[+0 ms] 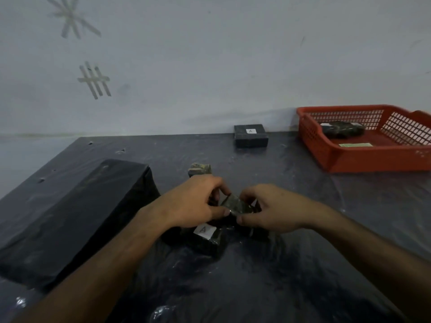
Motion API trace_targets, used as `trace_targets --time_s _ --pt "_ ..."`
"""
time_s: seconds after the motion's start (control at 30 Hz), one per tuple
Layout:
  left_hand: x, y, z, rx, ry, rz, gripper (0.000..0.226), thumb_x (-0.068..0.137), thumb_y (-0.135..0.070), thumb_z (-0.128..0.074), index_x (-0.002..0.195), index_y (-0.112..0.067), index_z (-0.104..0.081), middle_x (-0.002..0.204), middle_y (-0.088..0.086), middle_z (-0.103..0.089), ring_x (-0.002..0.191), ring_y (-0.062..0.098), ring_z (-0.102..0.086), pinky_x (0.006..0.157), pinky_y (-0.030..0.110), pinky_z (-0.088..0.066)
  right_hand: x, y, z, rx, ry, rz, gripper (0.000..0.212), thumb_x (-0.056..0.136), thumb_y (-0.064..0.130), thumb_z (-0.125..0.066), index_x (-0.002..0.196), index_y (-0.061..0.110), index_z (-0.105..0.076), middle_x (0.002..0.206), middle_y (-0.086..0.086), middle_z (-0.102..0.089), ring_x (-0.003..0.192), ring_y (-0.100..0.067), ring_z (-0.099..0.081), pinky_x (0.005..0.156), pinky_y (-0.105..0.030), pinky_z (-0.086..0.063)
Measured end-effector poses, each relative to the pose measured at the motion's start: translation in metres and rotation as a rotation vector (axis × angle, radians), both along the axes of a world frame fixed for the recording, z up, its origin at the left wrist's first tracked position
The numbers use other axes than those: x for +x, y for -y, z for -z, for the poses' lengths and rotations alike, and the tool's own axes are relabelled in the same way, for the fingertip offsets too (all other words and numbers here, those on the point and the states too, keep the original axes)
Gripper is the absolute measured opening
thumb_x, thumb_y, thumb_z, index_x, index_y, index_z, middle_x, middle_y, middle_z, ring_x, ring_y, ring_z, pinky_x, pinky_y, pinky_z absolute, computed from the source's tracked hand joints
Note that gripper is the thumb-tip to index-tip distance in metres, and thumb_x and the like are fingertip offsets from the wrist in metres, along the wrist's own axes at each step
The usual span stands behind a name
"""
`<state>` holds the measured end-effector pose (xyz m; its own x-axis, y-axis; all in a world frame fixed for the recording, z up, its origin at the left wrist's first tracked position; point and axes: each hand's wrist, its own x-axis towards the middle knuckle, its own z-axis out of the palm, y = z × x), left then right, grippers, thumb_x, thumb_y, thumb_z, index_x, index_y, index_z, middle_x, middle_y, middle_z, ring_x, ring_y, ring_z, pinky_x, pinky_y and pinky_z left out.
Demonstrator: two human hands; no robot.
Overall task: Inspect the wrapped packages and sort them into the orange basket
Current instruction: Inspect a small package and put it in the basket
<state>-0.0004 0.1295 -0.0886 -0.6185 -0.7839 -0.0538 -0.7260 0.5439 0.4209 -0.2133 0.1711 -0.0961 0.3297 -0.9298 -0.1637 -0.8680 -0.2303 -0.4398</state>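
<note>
On the crinkled black plastic sheet [303, 206], both hands' fingers [217, 190] pinch a glossy wrapped package [235, 203].

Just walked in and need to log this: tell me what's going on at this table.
A person is checking small wrapped packages. The left hand and right hand together pinch one wrapped package above a few more on the dark table, one with a white label marked A. The orange basket at the far right already holds one package. Another labelled block sits by the wall, and a large black-wrapped box lies to the left.
</note>
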Motion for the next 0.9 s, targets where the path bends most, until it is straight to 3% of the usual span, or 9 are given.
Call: trace_targets --time_s 0.13,0.23,0.33,0.4,0.5,0.63,0.9 --pt "-0.009 0.013 -0.018 0.033 -0.276 -0.058 0.038 0.093 -0.043 -0.074 0.127 -0.033 -0.063 0.117 -0.014 -0.064 0.104 0.005 -0.066 0.089 0.026 -0.058 -0.012 0.011 -0.027 -0.109 0.27 0.024 0.035 0.099 0.036 -0.054 0.115 0.01 -0.07 0.098 -0.013 -0.073 0.08 -0.029 -0.07 0.078 -0.047 -0.061" --pt "-0.018 0.029 -0.046 0.136 -0.663 -0.075 0.023 0.097 -0.032 -0.072 0.12 -0.029 -0.073 0.108 -0.007 -0.078 0.098 0.011 -0.076 0.085 0.032 -0.063 -0.018 0.024 -0.062 -0.188 0.474 0.049 0.037 0.113 0.022 -0.042 0.12 -0.003 -0.068 0.089 -0.016 -0.07 0.07 -0.017 -0.064 0.069 -0.038 -0.057" --pt "-0.027 0.042 -0.081 0.084 -0.97 -0.113 0.016 0.097 -0.022 -0.072 0.109 -0.015 -0.08 0.098 0.004 -0.082 0.09 0.016 -0.078 0.078 0.029 -0.064 -0.015 0.035 -0.096 -0.341 0.678 0.119 0.036 0.111 0.032 -0.047 0.115 0.008 -0.073 0.081 0.001 -0.069 0.065 -0.01 -0.062 0.063 -0.027 -0.055" --pt "-0.032 0.046 -0.103 0.0 -1.096 -0.112 0.015 0.097 -0.021 -0.072 0.106 -0.014 -0.08 0.097 0.004 -0.082 0.089 0.017 -0.078 0.076 0.029 -0.063 -0.009 0.042 -0.115 -0.443 0.808 0.154 0.025 0.107 0.036 -0.056 0.112 0.018 -0.073 0.082 0.006 -0.073 0.067 -0.014 -0.068 0.065 -0.028 -0.06" --pt "-0.038 0.048 -0.127 -0.066 -1.172 -0.095 0.016 0.096 -0.025 -0.072 0.108 -0.017 -0.08 0.1 0.002 -0.081 0.093 0.018 -0.078 0.078 0.031 -0.064 0.001 0.051 -0.135 -0.544 0.939 0.171 0.024 0.108 0.03 -0.057 0.111 0.012 -0.071 0.087 -0.005 -0.075 0.068 -0.022 -0.071 0.065 -0.037 -0.064" --pt "-0.039 0.051 -0.143 -0.018 -1.213 -0.018 0.022 0.103 -0.017 -0.061 0.111 -0.015 -0.081 0.102 0.007 -0.081 0.097 0.022 -0.077 0.077 0.028 -0.06 0.01 0.056 -0.151 -0.605 0.952 0.197 0.027 0.109 0.036 -0.05 0.108 0.016 -0.068 0.084 -0.006 -0.072 0.065 -0.022 -0.069 0.062 -0.037 -0.062" --pt "-0.035 0.051 -0.14 -0.19 -1.193 -0.046 0.026 0.103 -0.014 -0.059 0.093 -0.018 -0.083 0.081 0.008 -0.077 0.065 0.015 -0.065 0.058 0.028 -0.057 0.019 0.056 -0.145 -0.59 0.944 0.184 0.032 0.103 0.05 -0.053 0.101 0.026 -0.074 0.07 -0.01 -0.069 0.056 -0.015 -0.064 0.056 -0.029 -0.058"
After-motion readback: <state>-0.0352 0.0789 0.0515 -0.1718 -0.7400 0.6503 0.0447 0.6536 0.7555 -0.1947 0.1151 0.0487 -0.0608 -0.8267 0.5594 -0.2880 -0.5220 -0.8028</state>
